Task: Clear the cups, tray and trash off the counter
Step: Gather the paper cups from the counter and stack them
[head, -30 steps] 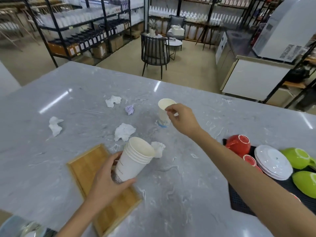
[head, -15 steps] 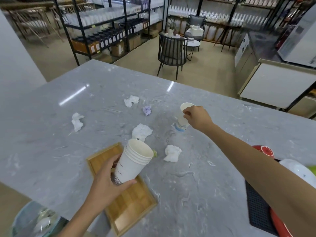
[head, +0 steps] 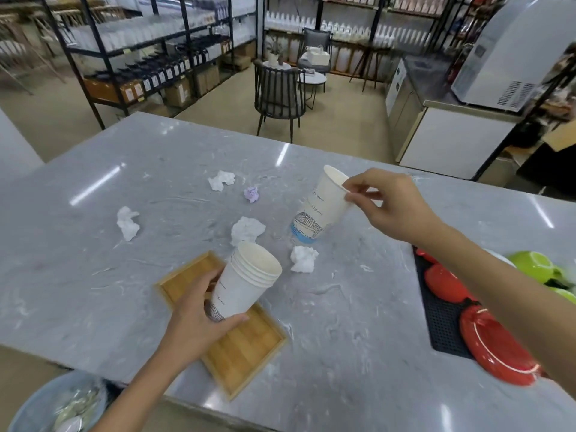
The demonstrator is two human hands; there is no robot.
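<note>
My left hand (head: 194, 322) grips a stack of several nested white paper cups (head: 246, 280), tilted to the right above the wooden tray (head: 246, 353) near the counter's front edge. My right hand (head: 389, 207) pinches the rim of a single white paper cup (head: 321, 207) with a blue drawing; the cup is lifted off the grey marble counter (head: 93, 275) and tilted. Crumpled white tissues lie at the left (head: 127, 222), the back (head: 222, 180), the middle (head: 247, 229) and near the tray (head: 303, 259). A small purple wad (head: 252, 194) sits among them.
A black mat (head: 442, 322) at the right holds red dishes (head: 495, 347) and green cups (head: 534, 266). A bin with trash (head: 59, 406) stands below the counter's front left edge. Shelves, a chair (head: 279, 98) and a small table lie beyond the counter.
My right hand has lifted the single cup off the counter and drawn it nearer, tilting it. The left hand still holds the stack over the tray. The camera view has shifted.
</note>
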